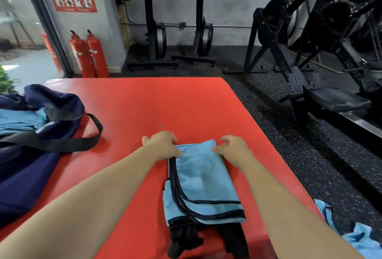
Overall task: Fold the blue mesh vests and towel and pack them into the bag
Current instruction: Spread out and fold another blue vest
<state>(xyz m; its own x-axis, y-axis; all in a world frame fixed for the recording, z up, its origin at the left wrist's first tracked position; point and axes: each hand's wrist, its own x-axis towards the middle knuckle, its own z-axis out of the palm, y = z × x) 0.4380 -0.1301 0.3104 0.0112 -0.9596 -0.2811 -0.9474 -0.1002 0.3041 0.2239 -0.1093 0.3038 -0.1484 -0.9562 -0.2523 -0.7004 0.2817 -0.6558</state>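
Folded vest (204, 180), light blue mesh with black trim, lies mid-worktop (165, 101), its long side running away from the person. The near end sits at the front edge, with dark bits hanging over it.

Left hand (163, 145) is on the far left corner, thumb on top and fingers curled round the edge. Right hand (233, 148) does the same on the far right corner. Both look to be pinching the cloth, holding nothing else.

Risks:
- Lifting by the far end only would likely let the layers slide and the fold fall open, since mesh looks slippery and the near end is loose.
- The overhanging near end could drag or catch on the worktop edge.
- Bag (31, 172) sits well apart at left, slumped, with its strap (62, 143) lying across the mouth. Folded blue cloth (18, 120) is already inside, so the bundle may snag or unfold going in.
- Second vest (355, 236), unfolded at the right corner, may be partly off the edge above the floor (289, 134). Cannot tell if it is supported.
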